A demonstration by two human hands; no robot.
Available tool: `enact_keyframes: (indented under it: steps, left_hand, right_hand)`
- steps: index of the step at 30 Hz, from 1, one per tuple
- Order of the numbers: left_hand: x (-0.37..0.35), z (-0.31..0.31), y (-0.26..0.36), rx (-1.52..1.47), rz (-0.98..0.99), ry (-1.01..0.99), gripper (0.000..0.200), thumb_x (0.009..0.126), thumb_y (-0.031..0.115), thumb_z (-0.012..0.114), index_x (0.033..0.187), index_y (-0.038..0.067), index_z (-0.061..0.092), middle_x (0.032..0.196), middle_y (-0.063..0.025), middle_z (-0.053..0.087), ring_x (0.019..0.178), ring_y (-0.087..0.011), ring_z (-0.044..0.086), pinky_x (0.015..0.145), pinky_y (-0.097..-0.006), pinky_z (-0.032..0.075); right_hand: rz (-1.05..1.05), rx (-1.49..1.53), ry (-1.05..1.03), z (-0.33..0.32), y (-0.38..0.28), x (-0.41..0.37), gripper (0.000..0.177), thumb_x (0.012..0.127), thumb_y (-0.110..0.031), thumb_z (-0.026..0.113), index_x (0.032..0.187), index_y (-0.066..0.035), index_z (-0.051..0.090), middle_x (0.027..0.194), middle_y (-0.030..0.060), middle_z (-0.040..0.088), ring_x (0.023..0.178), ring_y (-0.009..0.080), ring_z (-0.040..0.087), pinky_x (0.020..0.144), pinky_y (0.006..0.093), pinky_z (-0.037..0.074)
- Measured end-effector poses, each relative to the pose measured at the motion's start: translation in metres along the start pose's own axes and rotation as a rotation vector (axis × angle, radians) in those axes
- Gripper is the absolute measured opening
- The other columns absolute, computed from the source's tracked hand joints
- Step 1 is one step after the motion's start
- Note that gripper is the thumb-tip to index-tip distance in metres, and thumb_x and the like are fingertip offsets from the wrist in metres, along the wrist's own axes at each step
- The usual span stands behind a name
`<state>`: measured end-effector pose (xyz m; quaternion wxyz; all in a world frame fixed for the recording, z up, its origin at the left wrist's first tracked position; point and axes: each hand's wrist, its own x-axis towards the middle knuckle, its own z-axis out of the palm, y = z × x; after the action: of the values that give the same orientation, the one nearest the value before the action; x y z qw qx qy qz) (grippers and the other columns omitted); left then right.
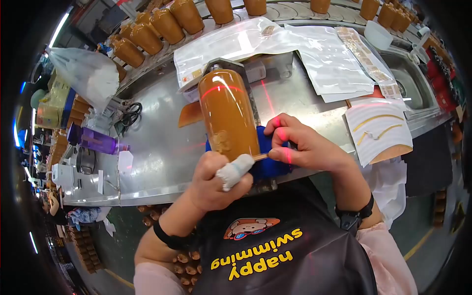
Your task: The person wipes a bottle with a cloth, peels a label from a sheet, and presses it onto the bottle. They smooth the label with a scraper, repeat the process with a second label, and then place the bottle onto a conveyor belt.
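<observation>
A glossy brown bottle (228, 115) lies tilted in front of me, its neck pointing away and a raised ornament on its lower side. Blue material (268, 167) shows beneath its near end. My left hand (219, 179) is closed against that near end, with a white wrap (235, 172) around one finger. What its curled fingers grip is hidden. Between thumb and index finger, my right hand (307, 147) pinches a thin tan strip (260, 157). The strip reaches across to the wrapped finger at the bottle's edge. Red laser lines cross the bottle and my right fingers.
Behind the bottle stands a dark metal bracket (223, 64). White sheets (327, 59) cover the back of the steel table (157, 142). At right, a white board (378, 130) carries tan strips, near a sink (415, 81). A purple bottle (98, 140) lies left; several brown bottles (167, 24) line the back.
</observation>
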<state>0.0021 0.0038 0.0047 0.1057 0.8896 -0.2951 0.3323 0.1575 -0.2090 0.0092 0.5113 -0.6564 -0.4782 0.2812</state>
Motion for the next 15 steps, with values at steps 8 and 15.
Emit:
enact_keyframes:
  steps: [8,15]
  left_hand:
    - [-0.002,-0.003,-0.002,0.039,0.015,-0.009,0.026,0.055,0.007,0.072,0.078,0.017,0.067,0.104,-0.0034,0.060,0.092,-0.0234,0.046,0.071,-0.0365,0.040]
    - [0.028,-0.005,0.000,0.085,0.097,-0.049,0.026,0.061,0.011,0.076,0.085,0.016,0.069,0.103,0.0040,0.058,0.096,-0.0180,0.048,0.071,-0.0326,0.045]
  right_hand:
    - [-0.006,-0.034,0.024,0.004,0.002,0.001,0.019,0.087,-0.022,0.070,0.088,-0.003,0.063,0.114,0.0131,0.053,0.115,0.0312,0.047,0.099,0.0393,0.039]
    - [-0.001,-0.027,0.037,0.006,0.002,0.002,0.017,0.087,-0.021,0.070,0.088,-0.005,0.064,0.117,0.0128,0.052,0.116,0.0321,0.046,0.100,0.0403,0.039]
